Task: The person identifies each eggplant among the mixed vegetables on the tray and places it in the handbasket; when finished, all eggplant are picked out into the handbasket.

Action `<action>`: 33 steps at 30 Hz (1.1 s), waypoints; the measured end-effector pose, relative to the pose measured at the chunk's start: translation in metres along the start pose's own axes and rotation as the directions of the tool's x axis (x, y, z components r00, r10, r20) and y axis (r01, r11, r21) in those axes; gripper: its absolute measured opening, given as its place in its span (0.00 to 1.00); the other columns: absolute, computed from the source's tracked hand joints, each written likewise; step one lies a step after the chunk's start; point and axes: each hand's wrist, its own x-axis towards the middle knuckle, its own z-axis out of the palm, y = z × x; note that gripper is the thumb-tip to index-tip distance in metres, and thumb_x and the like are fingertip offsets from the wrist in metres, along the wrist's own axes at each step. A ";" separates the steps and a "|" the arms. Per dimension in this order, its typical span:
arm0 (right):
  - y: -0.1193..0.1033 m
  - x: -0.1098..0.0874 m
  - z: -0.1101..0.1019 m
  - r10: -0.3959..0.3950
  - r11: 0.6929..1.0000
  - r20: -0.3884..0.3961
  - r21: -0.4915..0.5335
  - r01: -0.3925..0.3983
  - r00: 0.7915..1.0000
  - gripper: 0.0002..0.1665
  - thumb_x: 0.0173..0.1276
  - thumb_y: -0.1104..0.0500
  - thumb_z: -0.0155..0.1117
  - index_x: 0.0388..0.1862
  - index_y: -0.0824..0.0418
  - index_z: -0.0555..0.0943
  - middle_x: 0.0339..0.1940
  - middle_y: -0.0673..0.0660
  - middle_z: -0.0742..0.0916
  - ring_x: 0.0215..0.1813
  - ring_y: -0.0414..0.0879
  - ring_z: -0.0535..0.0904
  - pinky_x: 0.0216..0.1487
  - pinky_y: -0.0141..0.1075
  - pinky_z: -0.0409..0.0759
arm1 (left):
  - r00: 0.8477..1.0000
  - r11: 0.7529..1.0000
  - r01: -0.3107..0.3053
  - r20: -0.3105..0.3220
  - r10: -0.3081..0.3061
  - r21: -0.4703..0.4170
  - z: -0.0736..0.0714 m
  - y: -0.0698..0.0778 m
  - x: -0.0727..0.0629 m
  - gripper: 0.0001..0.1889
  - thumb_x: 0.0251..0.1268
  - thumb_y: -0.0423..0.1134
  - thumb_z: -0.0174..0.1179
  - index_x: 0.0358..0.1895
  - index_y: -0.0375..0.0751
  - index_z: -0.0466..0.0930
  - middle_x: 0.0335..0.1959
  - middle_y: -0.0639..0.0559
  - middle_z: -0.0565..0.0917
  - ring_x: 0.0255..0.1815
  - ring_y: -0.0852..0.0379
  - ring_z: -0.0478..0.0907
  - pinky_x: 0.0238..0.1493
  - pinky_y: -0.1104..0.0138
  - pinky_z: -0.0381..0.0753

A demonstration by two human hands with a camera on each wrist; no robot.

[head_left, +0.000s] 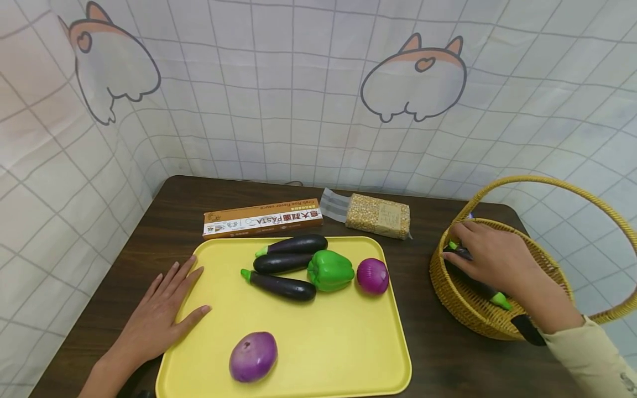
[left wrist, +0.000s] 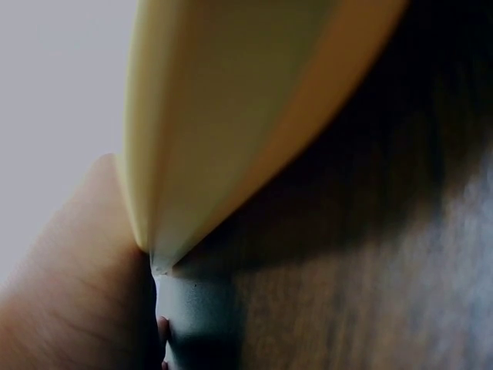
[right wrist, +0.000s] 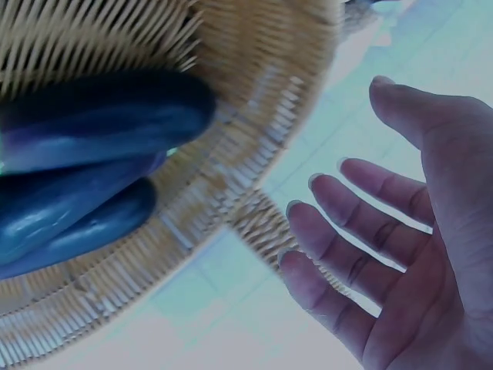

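1. Beyond the left hand (head_left: 159,318) and to its right, a box (head_left: 262,218) faces away, so its print stands upside down: "Crab Roe flavor sauce" on the orange-brown part, "PASTA" beside large Chinese characters on the white part.
2. Left of the right hand (head_left: 490,251) and a little farther off, a clear bag (head_left: 378,215) of yellow kernels bears a pale label, too small to read.
3. Below the right hand, dark eggplants (right wrist: 108,123) lie in the woven basket (head_left: 460,312); the right wrist view shows at least three, glossy, smooth and round-ended. Bright green stem ends show in the head view.
4. The right hand is released, fingers loosely bent and slightly spread, palm bare; whether it touches an eggplant I cannot tell.
5. The left hand, also released, rests with straight fingers on the near-left rim of the yellow tray (head_left: 318,348).
6. Right of the left hand, the tray bears three more eggplants (head_left: 283,287), a green bell pepper (head_left: 330,271), a purple onion (head_left: 373,276) and, nearer, a larger round purple vegetable (head_left: 252,357).
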 end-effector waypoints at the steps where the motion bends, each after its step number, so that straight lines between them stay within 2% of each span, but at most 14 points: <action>1: -0.002 0.001 -0.001 -0.010 1.000 -0.010 0.000 0.010 1.000 0.24 0.65 0.43 0.79 0.46 0.57 0.80 0.35 0.51 0.83 0.24 0.40 0.76 0.17 0.38 0.69 | 1.000 1.000 -0.001 -0.001 0.001 0.001 0.000 0.000 0.000 0.44 0.77 0.58 0.62 0.86 0.46 0.54 0.88 0.49 0.46 0.85 0.35 0.45 0.82 0.44 0.34; 6: -0.013 0.005 -0.007 -0.036 0.999 -0.044 0.004 0.036 0.998 0.24 0.67 0.43 0.77 0.49 0.57 0.81 0.37 0.53 0.85 0.24 0.42 0.76 0.17 0.38 0.71 | 1.000 1.000 -0.004 -0.006 0.004 0.002 0.000 0.001 0.000 0.44 0.77 0.58 0.62 0.86 0.45 0.54 0.88 0.49 0.46 0.85 0.35 0.45 0.82 0.45 0.34; 13: -0.035 0.014 -0.013 -0.067 0.997 -0.089 0.016 0.069 0.994 0.26 0.64 0.43 0.79 0.51 0.59 0.81 0.37 0.53 0.85 0.23 0.42 0.75 0.18 0.39 0.72 | 1.000 1.000 -0.003 -0.003 0.003 0.004 0.000 0.001 0.001 0.44 0.77 0.58 0.61 0.86 0.45 0.54 0.88 0.49 0.46 0.85 0.35 0.45 0.82 0.45 0.34; 16: -0.045 0.018 -0.015 -0.089 0.996 -0.092 0.019 0.091 0.992 0.28 0.69 0.39 0.74 0.52 0.59 0.82 0.36 0.52 0.84 0.23 0.42 0.74 0.19 0.40 0.73 | 1.000 1.000 -0.001 -0.003 0.001 0.005 0.000 0.001 0.000 0.43 0.77 0.58 0.61 0.86 0.45 0.55 0.88 0.48 0.46 0.85 0.36 0.45 0.82 0.45 0.34; 18: -0.052 0.021 -0.016 -0.105 0.994 -0.085 0.013 0.106 0.991 0.34 0.75 0.30 0.63 0.53 0.60 0.82 0.36 0.52 0.84 0.24 0.43 0.76 0.20 0.41 0.76 | 1.000 1.000 0.000 -0.003 0.000 0.003 0.000 0.001 0.000 0.43 0.77 0.58 0.62 0.86 0.45 0.55 0.88 0.48 0.47 0.85 0.36 0.45 0.82 0.45 0.34; 20: -0.059 0.023 -0.016 -0.121 0.993 -0.082 0.004 0.122 0.989 0.34 0.76 0.30 0.60 0.53 0.60 0.83 0.37 0.52 0.84 0.26 0.45 0.78 0.23 0.43 0.80 | 1.000 1.000 0.000 0.000 0.000 0.001 0.000 0.001 0.001 0.43 0.77 0.58 0.61 0.86 0.45 0.55 0.88 0.48 0.47 0.85 0.36 0.45 0.82 0.45 0.34; 22: -0.066 0.026 -0.015 -0.141 0.990 -0.082 -0.004 0.142 0.987 0.34 0.76 0.31 0.62 0.54 0.60 0.83 0.38 0.53 0.84 0.28 0.47 0.80 0.24 0.43 0.82 | 1.000 1.000 0.000 0.002 0.000 -0.002 0.000 0.001 0.001 0.43 0.77 0.58 0.61 0.86 0.45 0.54 0.88 0.48 0.46 0.85 0.35 0.45 0.82 0.45 0.33; 25: -0.077 0.031 -0.013 -0.177 0.984 -0.104 0.005 0.179 0.979 0.27 0.68 0.42 0.76 0.53 0.60 0.83 0.38 0.53 0.84 0.29 0.48 0.81 0.26 0.44 0.83 | 1.000 1.000 -0.002 0.002 0.002 -0.002 -0.001 0.001 0.001 0.43 0.77 0.58 0.61 0.86 0.45 0.54 0.88 0.49 0.46 0.85 0.35 0.45 0.82 0.45 0.33; 33: -0.108 0.049 -0.010 -0.265 0.963 -0.119 0.017 0.269 0.957 0.23 0.67 0.45 0.78 0.49 0.59 0.82 0.38 0.52 0.83 0.33 0.46 0.79 0.30 0.40 0.82 | 1.000 1.000 -0.006 -0.002 0.006 0.003 0.000 0.000 0.001 0.44 0.77 0.58 0.62 0.86 0.44 0.54 0.88 0.48 0.46 0.85 0.36 0.45 0.82 0.46 0.33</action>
